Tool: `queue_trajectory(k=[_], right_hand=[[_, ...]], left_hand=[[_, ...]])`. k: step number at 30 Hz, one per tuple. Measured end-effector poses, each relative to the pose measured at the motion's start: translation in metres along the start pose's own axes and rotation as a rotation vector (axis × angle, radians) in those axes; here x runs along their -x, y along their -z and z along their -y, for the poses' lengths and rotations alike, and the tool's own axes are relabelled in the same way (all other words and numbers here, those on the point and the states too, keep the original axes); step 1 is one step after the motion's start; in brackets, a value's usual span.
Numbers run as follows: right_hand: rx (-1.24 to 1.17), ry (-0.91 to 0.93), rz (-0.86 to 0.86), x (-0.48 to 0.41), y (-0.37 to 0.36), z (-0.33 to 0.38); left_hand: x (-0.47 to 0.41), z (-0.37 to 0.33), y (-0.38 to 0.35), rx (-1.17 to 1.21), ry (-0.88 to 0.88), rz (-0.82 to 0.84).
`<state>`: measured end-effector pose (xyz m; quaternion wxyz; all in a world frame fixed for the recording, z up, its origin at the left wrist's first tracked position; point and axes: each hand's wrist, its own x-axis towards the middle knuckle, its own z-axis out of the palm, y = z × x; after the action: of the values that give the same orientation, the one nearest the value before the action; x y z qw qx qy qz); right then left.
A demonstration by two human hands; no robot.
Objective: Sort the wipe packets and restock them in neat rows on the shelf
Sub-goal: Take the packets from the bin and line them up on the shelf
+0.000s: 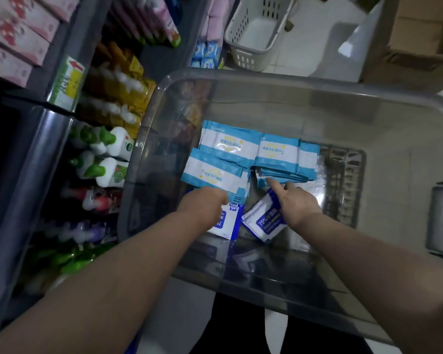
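Observation:
A clear plastic bin (266, 83) in front of me holds wipe packets. Several light-blue-and-white packets (230, 144) lie in loose piles across its floor. Two dark-blue-and-white packets marked 75% (265, 223) lie nearer me. My left hand (205, 203) reaches into the bin with curled fingers at the near edge of a light-blue packet (212, 172); whether it grips that packet is hidden. My right hand (296, 200) is over a dark-blue packet, its index finger stretched out and touching the stack of light-blue packets (281, 175).
Store shelves (44, 139) on my left carry bottles of cleaner (113, 146), yellow packs and pink boxes. A white plastic basket (256, 29) stands on the floor beyond the bin. Cardboard boxes (420, 34) sit at the far right.

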<state>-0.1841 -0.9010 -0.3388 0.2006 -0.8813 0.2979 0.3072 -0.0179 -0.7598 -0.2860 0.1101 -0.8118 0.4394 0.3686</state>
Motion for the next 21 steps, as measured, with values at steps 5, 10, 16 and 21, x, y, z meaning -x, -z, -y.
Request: queue_trajectory(k=[5,10,16,21], right_hand=[[0.141,-0.006,0.114,0.006,0.003,-0.011],[0.054,0.038,0.217,0.022,-0.018,-0.01],[-0.071,-0.044,0.099,0.036,0.005,-0.013],[-0.13,-0.247,-0.061,0.068,0.037,-0.048]], left_hand=[[-0.003,0.005,0.005,-0.016,0.049,0.03],[-0.002,0.004,0.005,-0.065,0.013,0.096],[-0.005,-0.016,0.008,-0.059,-0.053,0.066],[-0.027,-0.066,-0.005,-0.016,-0.11,0.12]])
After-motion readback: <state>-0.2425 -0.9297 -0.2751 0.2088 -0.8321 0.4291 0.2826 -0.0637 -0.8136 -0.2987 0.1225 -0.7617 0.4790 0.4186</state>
